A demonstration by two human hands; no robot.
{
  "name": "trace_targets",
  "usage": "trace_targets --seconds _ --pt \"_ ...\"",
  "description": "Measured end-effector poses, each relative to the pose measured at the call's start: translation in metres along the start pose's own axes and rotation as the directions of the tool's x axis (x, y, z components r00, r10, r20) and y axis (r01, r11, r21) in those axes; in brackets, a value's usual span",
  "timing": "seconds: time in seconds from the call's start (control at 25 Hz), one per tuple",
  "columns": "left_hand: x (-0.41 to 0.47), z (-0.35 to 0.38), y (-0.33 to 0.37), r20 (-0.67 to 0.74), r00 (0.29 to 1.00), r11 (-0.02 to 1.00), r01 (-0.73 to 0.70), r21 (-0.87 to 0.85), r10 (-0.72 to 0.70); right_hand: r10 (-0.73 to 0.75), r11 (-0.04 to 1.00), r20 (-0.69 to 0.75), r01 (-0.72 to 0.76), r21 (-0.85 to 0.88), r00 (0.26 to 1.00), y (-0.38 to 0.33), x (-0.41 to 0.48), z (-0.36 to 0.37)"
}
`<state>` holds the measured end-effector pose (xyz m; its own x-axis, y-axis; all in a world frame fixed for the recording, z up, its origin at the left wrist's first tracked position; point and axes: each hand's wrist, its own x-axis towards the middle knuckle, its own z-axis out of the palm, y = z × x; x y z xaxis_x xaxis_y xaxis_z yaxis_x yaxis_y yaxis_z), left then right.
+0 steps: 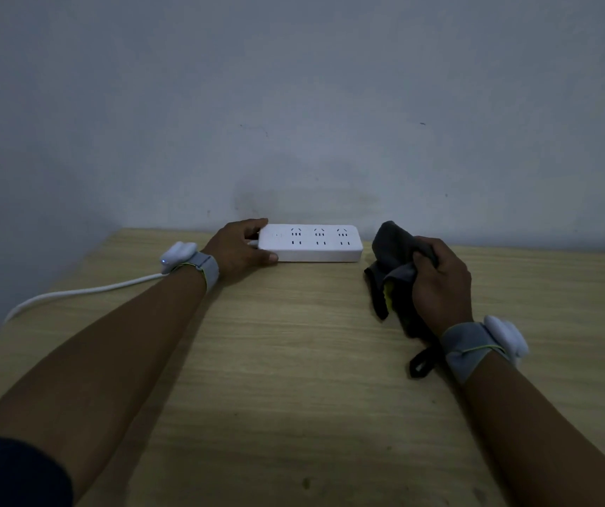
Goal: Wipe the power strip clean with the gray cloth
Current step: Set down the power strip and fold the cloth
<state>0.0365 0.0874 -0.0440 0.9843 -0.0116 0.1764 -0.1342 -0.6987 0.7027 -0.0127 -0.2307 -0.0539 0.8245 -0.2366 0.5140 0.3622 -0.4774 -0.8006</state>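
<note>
A white power strip (315, 244) with several sockets lies flat at the back of the wooden table (275, 360), close to the wall. My left hand (237, 248) grips its left end, fingers over the far edge and thumb on the near side. The gray cloth (394, 265), bunched up with a yellow patch showing, sits to the right of the strip. My right hand (439, 283) holds it, fingers curled round the folds. Cloth and strip are apart.
The strip's white cable (85, 292) runs left from under my left wrist and off the table's left edge. A black loop (420, 364) of the cloth lies on the table near my right wrist. A gray wall (293, 104) rises right behind the strip.
</note>
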Motion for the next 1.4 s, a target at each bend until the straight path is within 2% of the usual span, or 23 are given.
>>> trace_targets --seconds 0.24,0.32,0.4,0.48,0.56,0.64,0.72,0.8,0.92,1.08,1.24,1.32,1.4 --pt "-0.003 0.007 0.000 -0.098 0.995 0.999 0.034 0.025 -0.031 0.026 1.000 0.003 -0.026 0.006 1.000 0.003 0.001 0.001" --pt "-0.010 0.012 0.007 -0.174 0.985 0.998 0.025 0.051 -0.016 0.038 0.999 0.008 -0.038 0.024 0.999 0.003 0.000 0.000" --pt "-0.021 0.021 0.018 -0.291 0.954 0.995 -0.051 0.082 0.072 0.050 0.997 0.023 -0.051 0.058 0.998 0.003 0.000 -0.001" --pt "-0.031 0.030 0.036 -0.368 0.905 0.977 -0.184 0.108 0.211 0.053 0.994 0.049 -0.058 0.095 0.997 0.002 0.000 -0.001" --pt "-0.037 0.041 0.060 -0.336 0.878 0.940 -0.322 0.114 0.342 0.041 0.995 0.064 -0.047 0.094 0.997 0.002 0.001 -0.001" --pt "-0.039 0.053 0.088 -0.224 0.897 0.924 -0.380 0.054 0.382 0.023 0.998 0.085 -0.028 0.059 0.996 0.001 0.002 -0.003" --pt "-0.035 0.064 0.114 -0.089 0.935 0.936 -0.349 -0.054 0.343 0.018 0.996 0.121 -0.029 0.086 0.993 -0.004 0.005 -0.006" --pt "-0.029 0.072 0.137 0.030 0.955 0.937 -0.283 -0.203 0.294 0.019 0.980 0.175 -0.053 0.191 0.984 -0.015 0.008 -0.013" --pt "-0.022 0.069 0.156 0.112 0.970 0.891 -0.148 -0.430 0.215 0.003 0.927 0.264 -0.102 0.362 0.965 -0.034 0.010 -0.022" --pt "-0.030 0.048 0.155 0.097 0.971 0.809 -0.124 -0.575 0.218 -0.001 0.852 0.308 -0.160 0.498 0.951 -0.054 0.013 -0.032" --pt "-0.046 0.028 0.147 -0.051 0.979 0.762 -0.187 -0.620 0.198 0.099 0.794 0.406 -0.318 0.519 0.908 -0.066 0.014 -0.036" --pt "-0.055 0.025 0.142 -0.095 0.985 0.740 -0.170 -0.651 0.142 0.161 0.779 0.446 -0.391 0.490 0.881 -0.066 0.013 -0.034" --pt "-0.064 0.029 0.132 -0.097 0.995 0.698 -0.079 -0.712 0.015 0.231 0.756 0.455 -0.453 0.472 0.860 -0.064 0.012 -0.029"
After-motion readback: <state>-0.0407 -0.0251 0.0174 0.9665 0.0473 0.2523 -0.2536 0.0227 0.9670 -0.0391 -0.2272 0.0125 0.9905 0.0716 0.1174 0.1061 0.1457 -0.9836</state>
